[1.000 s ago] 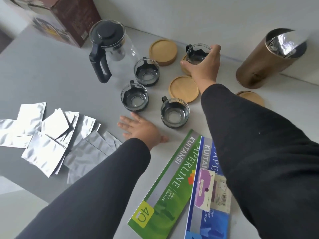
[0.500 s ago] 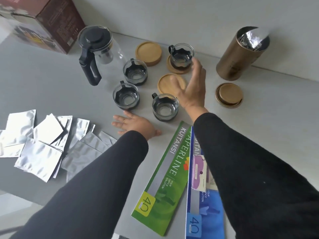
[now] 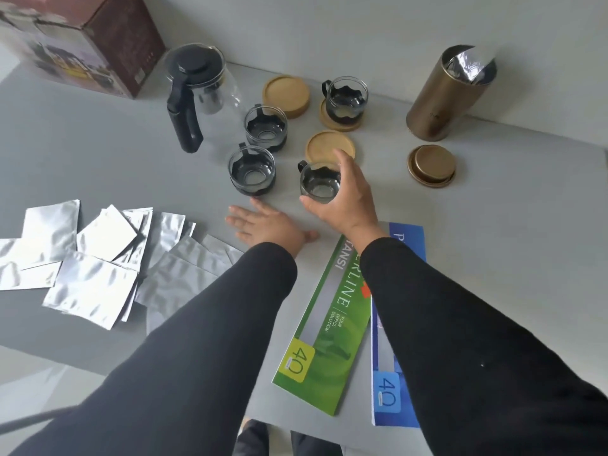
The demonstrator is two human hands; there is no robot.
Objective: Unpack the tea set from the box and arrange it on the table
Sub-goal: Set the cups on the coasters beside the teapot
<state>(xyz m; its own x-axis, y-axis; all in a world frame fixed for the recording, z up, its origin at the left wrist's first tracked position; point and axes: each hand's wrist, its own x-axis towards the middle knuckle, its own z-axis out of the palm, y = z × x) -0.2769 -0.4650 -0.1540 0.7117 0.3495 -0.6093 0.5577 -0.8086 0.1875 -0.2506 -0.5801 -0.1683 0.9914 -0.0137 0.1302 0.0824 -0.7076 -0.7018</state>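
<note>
A glass teapot (image 3: 200,93) with a black lid and handle stands at the back of the grey table (image 3: 98,166). Several small glass cups in black holders stand to its right. One cup (image 3: 344,102) rests on a wooden coaster by the wall. Two more cups (image 3: 266,128) (image 3: 251,171) stand on the bare table. My right hand (image 3: 345,195) is wrapped around the nearest cup (image 3: 319,184), just in front of a bare coaster (image 3: 330,147). Another bare coaster (image 3: 286,93) lies further back. My left hand (image 3: 266,225) lies flat on the table, fingers spread.
The brown tea set box (image 3: 88,41) stands at the back left. A gold canister (image 3: 450,93) holds a foil bag, with its lid (image 3: 431,165) lying beside it. Several silver foil packets (image 3: 85,255) lie at the left. A green book (image 3: 329,324) and a blue book (image 3: 388,383) lie near the front edge.
My right hand left the far cup on its coaster, drew back toward me and closed around the nearest cup. My left hand stayed flat on the table.
</note>
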